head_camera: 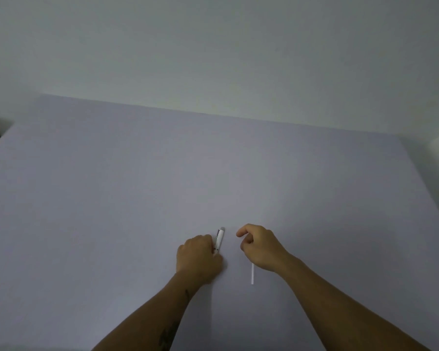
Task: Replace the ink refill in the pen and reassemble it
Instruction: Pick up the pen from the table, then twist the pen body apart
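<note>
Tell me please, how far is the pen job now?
Early or middle stage. The left hand grips the pen on the table. A thin white refill sticks out under the right hand; whether that hand holds it is unclear. Whether the pen is already opened, or which refill this is, cannot be told. Inserting the refill and closing the pen seem left.

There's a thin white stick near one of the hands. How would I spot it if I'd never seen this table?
Start at the wide pale grey table and find the right hand near its front edge. The thin white refill pokes out from under that hand, toward the person. It is plain and far slimmer than the pen body, with its clip, in the left hand.
</note>
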Demonstrator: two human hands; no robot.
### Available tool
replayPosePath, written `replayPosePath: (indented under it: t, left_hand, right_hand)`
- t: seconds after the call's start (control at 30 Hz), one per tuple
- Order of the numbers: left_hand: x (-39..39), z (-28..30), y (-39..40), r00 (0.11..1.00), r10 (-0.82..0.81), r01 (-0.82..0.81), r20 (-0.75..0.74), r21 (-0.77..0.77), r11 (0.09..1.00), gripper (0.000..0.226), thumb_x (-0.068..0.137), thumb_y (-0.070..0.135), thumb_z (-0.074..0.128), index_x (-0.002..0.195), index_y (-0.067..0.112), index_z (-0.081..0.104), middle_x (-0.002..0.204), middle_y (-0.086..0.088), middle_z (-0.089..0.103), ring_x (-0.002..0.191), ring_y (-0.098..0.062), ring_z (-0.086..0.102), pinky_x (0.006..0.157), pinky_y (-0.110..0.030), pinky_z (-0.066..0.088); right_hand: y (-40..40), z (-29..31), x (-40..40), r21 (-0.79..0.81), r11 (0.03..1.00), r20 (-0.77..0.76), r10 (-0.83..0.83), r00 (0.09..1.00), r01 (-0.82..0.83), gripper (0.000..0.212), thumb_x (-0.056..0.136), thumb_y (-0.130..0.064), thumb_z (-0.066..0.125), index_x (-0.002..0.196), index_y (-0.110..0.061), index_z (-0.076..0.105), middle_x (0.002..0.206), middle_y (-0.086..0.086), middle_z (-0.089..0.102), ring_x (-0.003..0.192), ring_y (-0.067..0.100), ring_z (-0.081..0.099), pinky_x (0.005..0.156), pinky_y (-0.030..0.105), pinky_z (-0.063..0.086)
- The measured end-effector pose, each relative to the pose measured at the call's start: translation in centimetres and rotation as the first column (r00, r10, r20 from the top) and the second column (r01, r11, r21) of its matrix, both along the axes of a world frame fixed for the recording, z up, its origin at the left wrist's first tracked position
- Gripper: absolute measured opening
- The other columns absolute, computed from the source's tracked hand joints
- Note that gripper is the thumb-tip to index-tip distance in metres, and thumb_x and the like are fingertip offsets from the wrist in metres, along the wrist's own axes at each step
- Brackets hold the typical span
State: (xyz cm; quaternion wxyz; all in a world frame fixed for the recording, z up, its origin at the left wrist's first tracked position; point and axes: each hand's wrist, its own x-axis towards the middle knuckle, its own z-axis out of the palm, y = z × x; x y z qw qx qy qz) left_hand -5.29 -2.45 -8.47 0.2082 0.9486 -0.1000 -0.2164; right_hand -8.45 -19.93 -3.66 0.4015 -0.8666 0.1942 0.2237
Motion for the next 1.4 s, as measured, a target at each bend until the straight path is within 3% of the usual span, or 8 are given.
replayPosePath:
  t: [0.2, 0.33, 0.57, 0.7, 0.83, 1.03, 1.2, 1.4]
  left_hand:
    - [0.4, 0.5, 0.9, 0.978, 0.179, -0.197, -0.110, -0.184, 0.963, 0.013, 0.081, 0.032, 0.057, 0.071, 0.025, 0.056, 0.069, 0.008, 0.060, 0.063, -0.009, 0.056, 0.054, -0.025, 0.045]
    - [0.7, 1.4, 1.5, 0.985, 0.115, -0.151, -0.131, -0.320, 0.935, 0.009, 0.087, 0.028, 0.061, 0.078, 0.026, 0.062, 0.071, 0.007, 0.065, 0.067, -0.013, 0.061, 0.064, -0.032, 0.053]
    - [1.3, 3.6, 2.9, 0.985, 0.030, -0.102, -0.172, -0.427, 0.899, 0.017, 0.090, 0.018, 0.058, 0.076, 0.023, 0.067, 0.068, 0.002, 0.068, 0.058, -0.013, 0.058, 0.058, -0.026, 0.050]
    - [2.3, 5.2, 3.0, 0.984, 0.007, -0.080, -0.177, -0.410, 0.909, 0.022, 0.093, 0.016, 0.053, 0.077, 0.018, 0.068, 0.072, -0.004, 0.070, 0.059, -0.013, 0.056, 0.057, -0.024, 0.048]
    - [2.4, 5.5, 4.6, 0.968, -0.001, -0.098, -0.250, -0.382, 0.919, 0.020, 0.093, 0.022, 0.058, 0.077, 0.017, 0.069, 0.081, -0.008, 0.074, 0.065, -0.016, 0.062, 0.062, -0.027, 0.053]
    - [1.4, 5.1, 5.7, 0.958, 0.127, -0.228, -0.258, -0.412, 0.882, 0.017, 0.094, 0.026, 0.055, 0.081, 0.018, 0.062, 0.083, -0.009, 0.071, 0.078, -0.031, 0.069, 0.060, -0.028, 0.051]
    - [0.9, 4.5, 5.8, 0.930, 0.184, -0.302, -0.317, -0.376, 0.876, 0.018, 0.097, 0.028, 0.049, 0.085, 0.019, 0.059, 0.075, -0.001, 0.061, 0.060, -0.015, 0.052, 0.054, -0.025, 0.045]
    - [1.1, 4.8, 6.8, 0.917, 0.183, -0.307, -0.354, -0.332, 0.892, 0.022, 0.089, 0.004, 0.048, 0.095, 0.021, 0.062, 0.089, -0.007, 0.065, 0.068, -0.017, 0.056, 0.052, -0.023, 0.045]
  right_hand:
    - [0.6, 0.3, 0.3, 0.136, 0.970, -0.053, -0.196, 0.979, 0.202, 0.030, 0.088, -0.010, 0.056, 0.116, -0.016, 0.067, 0.102, 0.006, 0.071, 0.090, 0.018, 0.069, 0.075, 0.025, 0.053]
    - [2.4, 1.1, 1.0, 0.355, 0.848, -0.134, -0.371, 0.919, 0.394, 0.010, 0.091, -0.020, 0.062, 0.096, -0.017, 0.070, 0.085, 0.004, 0.073, 0.069, 0.013, 0.068, 0.063, 0.025, 0.055]
    - [4.7, 0.7, 1.5, 0.392, 0.784, 0.009, -0.526, 0.850, 0.481, 0.023, 0.092, -0.022, 0.064, 0.079, -0.007, 0.074, 0.065, 0.002, 0.071, 0.055, 0.010, 0.063, 0.058, 0.024, 0.054]
    - [5.5, 0.4, 2.1, 0.479, 0.664, -0.038, -0.637, 0.770, 0.574, 0.023, 0.094, -0.018, 0.062, 0.077, -0.006, 0.072, 0.064, 0.003, 0.066, 0.054, 0.013, 0.057, 0.053, 0.025, 0.051]
    - [4.1, 0.3, 2.5, 0.569, 0.456, -0.089, -0.793, 0.602, 0.684, 0.030, 0.095, -0.013, 0.057, 0.068, -0.008, 0.067, 0.068, 0.010, 0.061, 0.053, 0.015, 0.051, 0.052, 0.026, 0.047]
    - [1.4, 0.3, 1.9, 0.067, 0.936, 0.028, -0.348, 0.937, 0.346, 0.020, 0.082, -0.007, 0.056, 0.075, 0.000, 0.073, 0.065, 0.009, 0.070, 0.054, 0.019, 0.061, 0.061, 0.034, 0.057]
    - [3.3, -0.5, 2.0, -0.175, 0.970, 0.084, -0.156, 0.984, 0.168, 0.021, 0.083, -0.011, 0.053, 0.103, -0.008, 0.061, 0.095, 0.011, 0.067, 0.083, 0.029, 0.067, 0.069, 0.035, 0.054]
    - [4.3, -2.0, 2.6, -0.377, 0.922, 0.100, -0.053, 0.994, 0.087, 0.018, 0.087, -0.015, 0.054, 0.103, -0.014, 0.048, 0.089, 0.004, 0.051, 0.076, 0.025, 0.053, 0.063, 0.030, 0.040]
